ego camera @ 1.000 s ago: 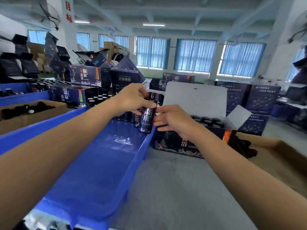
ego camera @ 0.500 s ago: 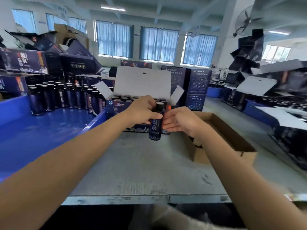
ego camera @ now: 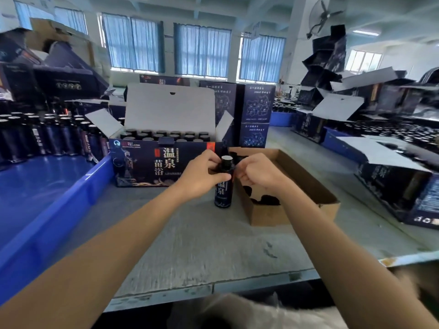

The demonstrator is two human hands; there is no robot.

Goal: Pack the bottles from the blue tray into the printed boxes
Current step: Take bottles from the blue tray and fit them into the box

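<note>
Across the grey tabletop (ego camera: pixel 202 245) sit the blue tray (ego camera: pixel 71 198) with standing bottles (ego camera: pixel 54 138) at left, the open printed box (ego camera: pixel 147 162) packed with capped bottles (ego camera: pixel 166 135), a brown carton (ego camera: pixel 308 186) just right of it, then the left hand (ego camera: pixel 202 176) and right hand (ego camera: pixel 259 174), each grip clamped on one upright bottle (ego camera: pixel 223 191) just before the box.

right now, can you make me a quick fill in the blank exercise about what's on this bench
1. The left hand and right hand grip the dark bottle, which stands ____.
2. The printed box behind the hands has its lid ____.
3. The tray to the left of the printed box is coloured ____.
4. The cardboard box sits to the ____ of the dark bottle.

Missing words: upright; open; blue; right
</note>
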